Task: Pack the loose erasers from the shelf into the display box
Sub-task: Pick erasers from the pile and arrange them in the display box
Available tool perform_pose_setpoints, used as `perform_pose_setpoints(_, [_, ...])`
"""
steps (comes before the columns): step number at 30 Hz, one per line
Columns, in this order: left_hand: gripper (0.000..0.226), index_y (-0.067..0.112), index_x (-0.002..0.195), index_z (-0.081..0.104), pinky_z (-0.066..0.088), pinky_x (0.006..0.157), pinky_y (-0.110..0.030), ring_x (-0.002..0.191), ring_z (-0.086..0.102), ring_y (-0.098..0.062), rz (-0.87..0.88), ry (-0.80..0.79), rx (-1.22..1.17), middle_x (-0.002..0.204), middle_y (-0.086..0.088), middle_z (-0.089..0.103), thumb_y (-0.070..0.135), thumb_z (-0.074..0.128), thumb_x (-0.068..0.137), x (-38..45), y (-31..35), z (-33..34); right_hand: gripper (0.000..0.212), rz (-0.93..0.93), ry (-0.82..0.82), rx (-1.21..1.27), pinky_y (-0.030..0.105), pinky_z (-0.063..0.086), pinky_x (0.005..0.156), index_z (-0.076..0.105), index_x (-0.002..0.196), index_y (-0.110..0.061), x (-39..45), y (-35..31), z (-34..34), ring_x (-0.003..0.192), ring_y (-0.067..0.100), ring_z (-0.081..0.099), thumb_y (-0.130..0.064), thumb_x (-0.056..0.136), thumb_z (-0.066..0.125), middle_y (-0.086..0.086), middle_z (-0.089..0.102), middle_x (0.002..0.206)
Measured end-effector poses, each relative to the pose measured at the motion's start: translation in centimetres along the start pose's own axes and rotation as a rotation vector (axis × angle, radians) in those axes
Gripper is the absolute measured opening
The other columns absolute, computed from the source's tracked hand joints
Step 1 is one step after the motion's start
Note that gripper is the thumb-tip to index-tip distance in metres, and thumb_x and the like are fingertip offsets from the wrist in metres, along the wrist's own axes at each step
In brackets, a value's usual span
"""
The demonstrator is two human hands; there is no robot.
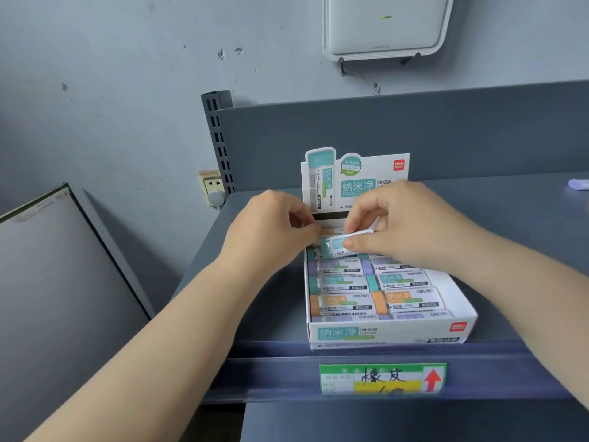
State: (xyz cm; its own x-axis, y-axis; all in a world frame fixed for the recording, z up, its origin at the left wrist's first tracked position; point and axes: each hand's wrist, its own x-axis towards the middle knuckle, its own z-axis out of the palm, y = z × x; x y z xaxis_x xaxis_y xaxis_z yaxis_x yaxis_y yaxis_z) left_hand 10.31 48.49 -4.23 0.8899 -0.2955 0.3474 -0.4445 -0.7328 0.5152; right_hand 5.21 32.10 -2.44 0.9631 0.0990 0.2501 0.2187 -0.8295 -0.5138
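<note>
A white display box [389, 333] with an upright printed header card stands on the grey shelf [261, 314]. Several wrapped erasers in purple, teal and orange lie in two columns inside it. Over the box's far end, my right hand [401, 224] pinches a teal eraser [334, 245] in a white sleeve. My left hand [274, 228] has its curled fingers at the same eraser's left end. One loose purple eraser [578, 184] lies on the shelf at the far right edge of view.
The shelf's front rail carries a green and yellow price label [382, 378] with a red arrow. A slotted upright [220, 141] and a grey back panel close the shelf's rear. A wall socket [212, 186] is at left, a white device [385, 23] hangs above.
</note>
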Motion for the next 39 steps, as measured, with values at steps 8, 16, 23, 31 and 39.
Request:
perform_pose_setpoints(8, [0.012,0.029,0.068,0.063,0.047,0.061,-0.025,0.059,0.052,-0.008,0.018,-0.008,-0.007,0.073,0.012,0.063,0.025,0.066,0.079,-0.2,0.0,-0.1,0.014,-0.048,-0.014,-0.098,0.024,0.051,0.071,0.063,0.065,-0.029,-0.1,-0.6,0.6,0.066,-0.003,0.058,-0.026,0.075,0.073,-0.019,0.055,0.055])
perform_pose_setpoints(16, [0.007,0.026,0.073,0.067,0.044,0.059,-0.025,0.061,0.052,-0.008,0.04,0.003,0.032,0.07,0.014,0.058,0.025,0.063,0.079,-0.2,-0.2,-0.1,0.006,-0.072,0.006,-0.148,0.022,0.049,0.065,0.066,0.073,-0.027,0.0,-0.7,0.7,0.063,-0.002,0.055,-0.03,0.077,0.069,-0.019,0.052,0.056])
perform_pose_setpoints(23, [0.015,0.022,0.087,0.067,0.034,0.061,-0.025,0.074,0.052,-0.015,0.236,0.103,0.266,0.087,0.009,0.056,0.028,0.054,0.085,-1.0,0.7,-1.3,0.02,-0.18,0.263,-0.675,0.028,0.035,0.062,0.059,0.098,-0.023,-1.7,-0.9,-1.1,0.085,0.019,0.057,-0.033,0.089,0.044,-0.008,0.061,0.094])
perform_pose_setpoints(31, [0.031,0.023,0.113,0.057,0.03,0.076,-0.029,0.1,0.052,-0.02,0.533,0.105,0.537,0.108,0.006,0.059,0.039,0.042,0.09,-0.8,3.2,-2.0,0.009,-0.136,0.316,-0.821,0.026,0.031,0.054,0.062,0.075,-0.015,-3.8,-0.5,-2.3,0.064,0.025,0.055,-0.023,0.077,0.061,0.0,0.059,0.068])
perform_pose_setpoints(39, [0.03,0.022,0.111,0.057,0.036,0.083,-0.032,0.104,0.052,-0.021,0.585,0.076,0.608,0.109,0.004,0.059,0.038,0.042,0.09,-1.1,7.3,-0.3,0.012,-0.145,0.352,-1.01,0.025,0.025,0.05,0.055,0.059,-0.014,-7.2,1.7,-4.7,0.048,0.025,0.048,-0.016,0.07,0.056,0.001,0.049,0.053])
